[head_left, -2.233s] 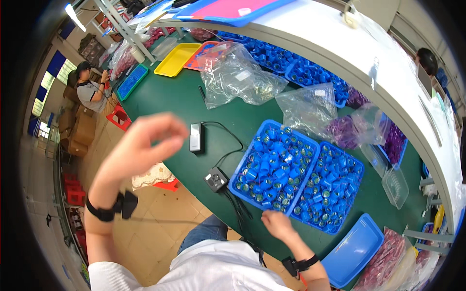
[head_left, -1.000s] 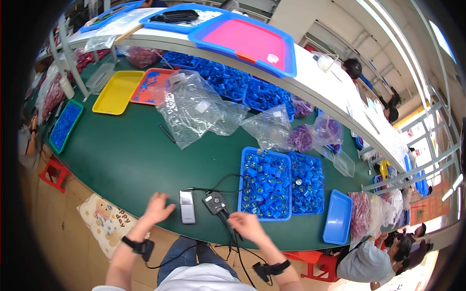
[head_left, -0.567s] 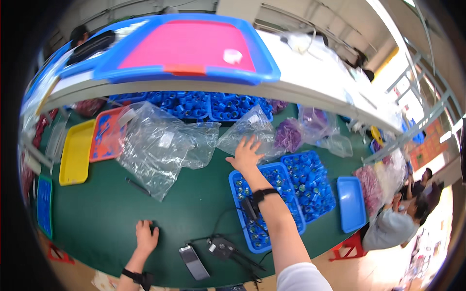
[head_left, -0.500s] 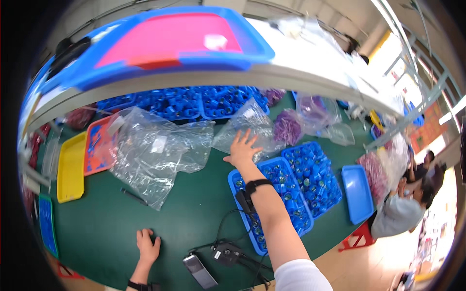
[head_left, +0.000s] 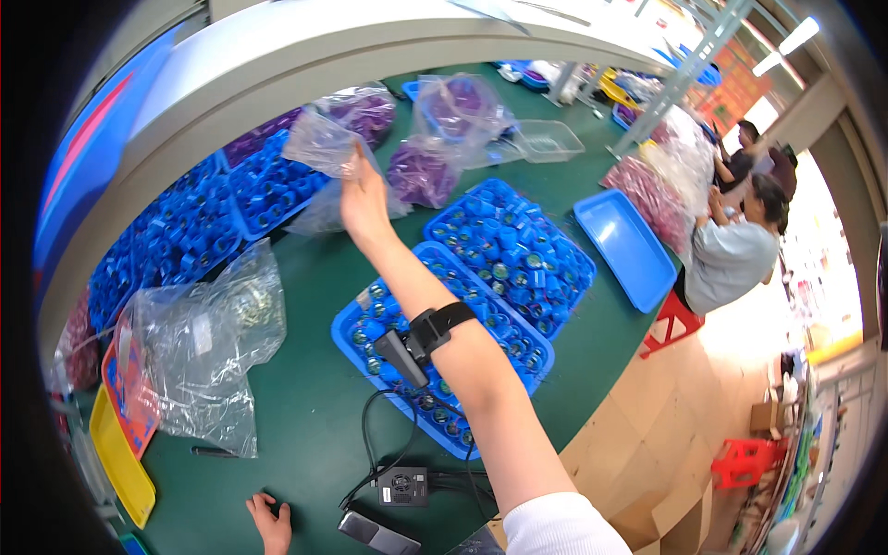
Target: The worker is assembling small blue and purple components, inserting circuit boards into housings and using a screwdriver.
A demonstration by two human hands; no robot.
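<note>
"Where is the clear bag (head_left: pixel 319 143)?"
"Toward the far edge of the counter (head_left: pixel 310 379), pinched in the right grip (head_left: pixel 363 203) and raised just below the front edge of the shelf (head_left: pixel 305 55)."
"And the left grip (head_left: pixel 270 525)?"
"On the near side of the counter, fingers loosely bent, thumb apart, nothing seen in it."
"What gets in the way?"
"The right forearm (head_left: pixel 490 388) crosses the front tray (head_left: pixel 342 338), and the black strapped device (head_left: pixel 416 344) on it covers more of the blue caps inside. The neighbouring tray (head_left: pixel 589 277), also full of caps, sits just beside it. Purple-filled bags (head_left: pixel 424 174) crowd the clear bag on its right, with a clear tray (head_left: pixel 550 141) beyond them."
"Elsewhere?"
"A shallow blue tray (head_left: pixel 634 254) lies by the near edge, toward the right. A crumpled bag (head_left: pixel 208 338) overlaps the orange tray (head_left: pixel 141 448) at the left end, next to a yellow tray (head_left: pixel 120 462). A black box (head_left: pixel 404 487) and a silver device (head_left: pixel 377 534) lie right of the left grip."
"What can't you make out?"
"The left palm's underside is hidden. Film hangs below the right wrist too; whether it is the same bag, I can't tell. The shelf hides the back of the far caps (head_left: pixel 185 227), and the blue-and-pink tray (head_left: pixel 88 153) on it is cut off."
</note>
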